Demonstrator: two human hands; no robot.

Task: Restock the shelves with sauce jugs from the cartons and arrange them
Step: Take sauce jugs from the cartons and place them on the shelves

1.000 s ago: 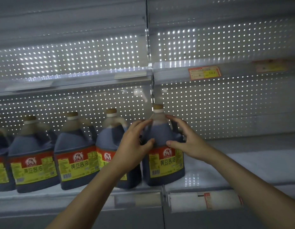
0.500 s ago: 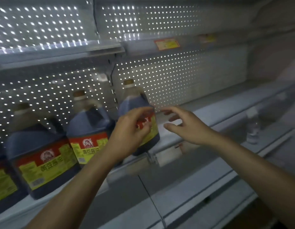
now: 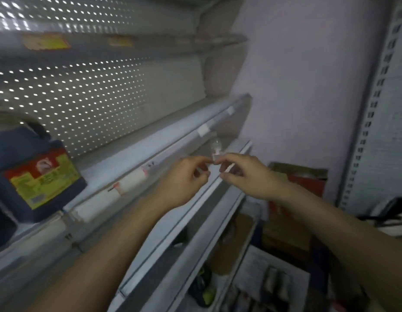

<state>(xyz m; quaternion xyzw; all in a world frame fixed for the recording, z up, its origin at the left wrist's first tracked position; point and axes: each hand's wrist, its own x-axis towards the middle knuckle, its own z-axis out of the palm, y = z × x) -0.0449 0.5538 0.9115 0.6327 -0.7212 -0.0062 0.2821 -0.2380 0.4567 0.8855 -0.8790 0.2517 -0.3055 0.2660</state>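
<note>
One dark sauce jug [image 3: 35, 174] with a red and yellow label stands at the left on the grey shelf [image 3: 137, 140]; part of another shows at the left edge. My left hand [image 3: 184, 181] and my right hand [image 3: 247, 176] hover side by side in front of the shelf edge, well to the right of the jug. Both hold nothing and their fingers are loosely curled, fingertips almost meeting. Down at the lower right an open carton [image 3: 272, 282] shows several jug tops, blurred.
A small clear bottle [image 3: 216, 147] stands on the lower shelf just behind my fingertips. A brown and red carton [image 3: 301, 179] sits against the wall on the right. A slotted metal upright [image 3: 371, 109] runs down the right side. The shelf is bare right of the jug.
My view has swung right and down, away from the row of jugs. Both hands have let go of the last jug, moved right and come close together in mid-air.
</note>
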